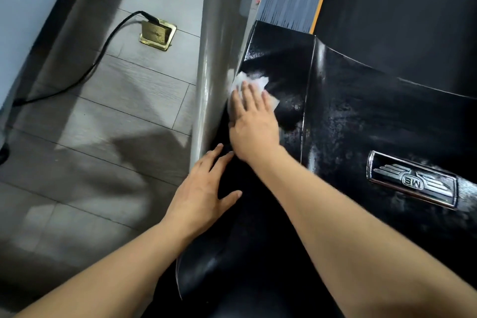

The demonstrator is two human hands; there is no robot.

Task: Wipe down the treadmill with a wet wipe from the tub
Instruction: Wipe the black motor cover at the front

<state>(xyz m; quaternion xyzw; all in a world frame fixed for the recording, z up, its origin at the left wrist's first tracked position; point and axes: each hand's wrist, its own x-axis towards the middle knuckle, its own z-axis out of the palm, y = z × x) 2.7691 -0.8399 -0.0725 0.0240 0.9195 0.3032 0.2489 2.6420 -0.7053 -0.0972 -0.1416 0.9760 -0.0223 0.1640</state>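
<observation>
The treadmill's glossy black motor cover (pixel 361 116) fills the right half of the head view, streaked with wet smears. My right hand (pixel 251 121) lies flat on its left part, fingers spread, pressing a white wet wipe (pixel 254 83) against the cover beside the grey upright post (pixel 214 59). My left hand (pixel 204 188) rests open on the black cover lower down, next to the post's base, holding nothing. The tub is out of view.
A silver winged badge (pixel 413 183) sits on the cover at the right. The black running belt (pixel 402 13) with an orange edge strip lies beyond. On the grey tiled floor at the left, a brass floor socket (pixel 158 33) has a black cable (pixel 103 51) plugged in.
</observation>
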